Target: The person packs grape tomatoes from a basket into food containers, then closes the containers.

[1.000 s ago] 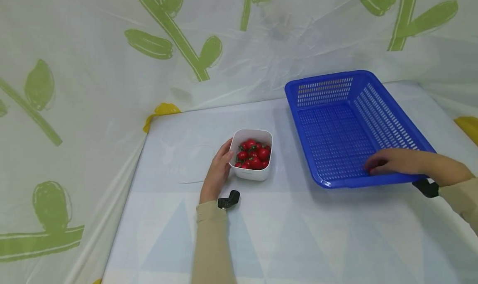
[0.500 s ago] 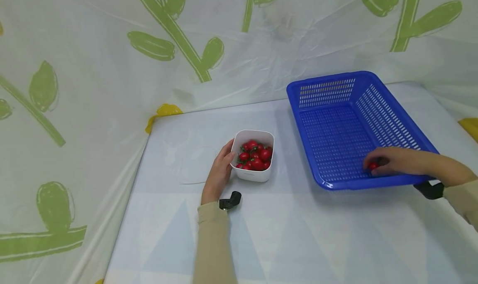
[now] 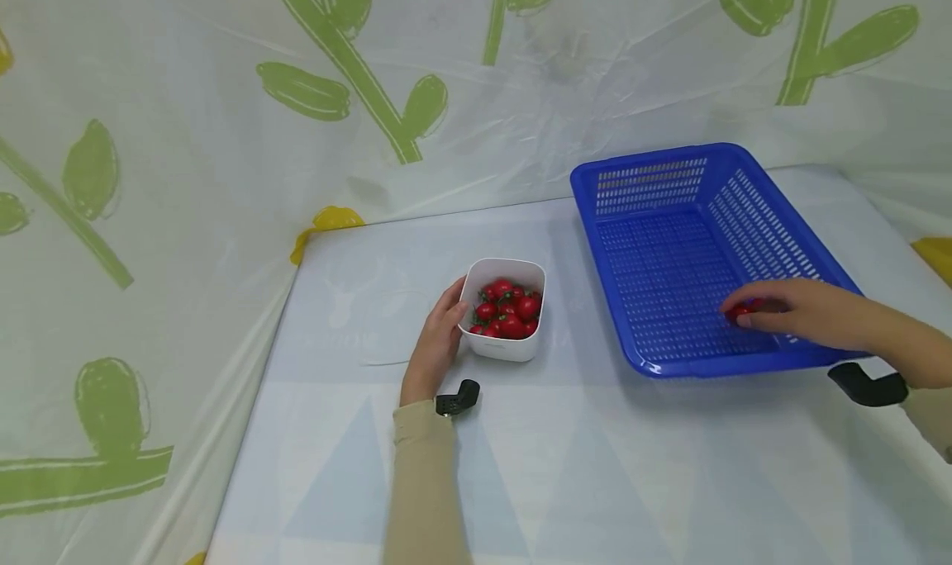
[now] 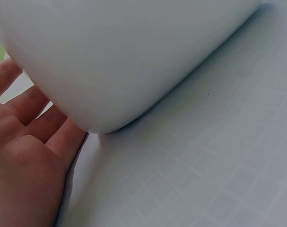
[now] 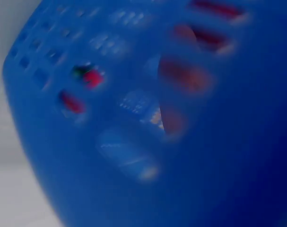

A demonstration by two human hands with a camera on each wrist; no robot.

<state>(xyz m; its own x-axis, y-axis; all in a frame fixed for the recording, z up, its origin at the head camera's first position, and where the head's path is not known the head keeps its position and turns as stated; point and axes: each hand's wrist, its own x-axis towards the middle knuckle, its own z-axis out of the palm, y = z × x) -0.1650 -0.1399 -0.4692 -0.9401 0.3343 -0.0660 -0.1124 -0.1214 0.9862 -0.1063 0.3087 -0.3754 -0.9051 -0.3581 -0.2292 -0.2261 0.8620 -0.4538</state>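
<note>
A white square container [image 3: 502, 348] holds several small red cherry tomatoes [image 3: 511, 325] with green stems. My left hand [image 3: 434, 342] rests along its left side. In the left wrist view, those fingers [image 4: 56, 120] lie nearly straight against the smooth white wall [image 4: 134, 56]. Inside the near right part of a blue slotted basket [image 3: 606, 276], my right hand [image 3: 811, 313] pinches a red cherry tomato [image 3: 735, 313] between thumb and fingers. More red shows beneath the fingers. Through the slots in the blurred right wrist view, I see red and green bits [image 5: 92, 78] and parts of the hand.
The basket's raised rim [image 3: 714, 368] lies between the right forearm and the basket floor. Both things stand on a pale table cover [image 3: 595, 449] with faint blue triangles. Behind, a white sheet [image 3: 506, 135] printed with green leaves hangs down.
My right hand has risen slightly from the basket floor, with the tomato now between its fingertips. The left hand and the white container stay put.
</note>
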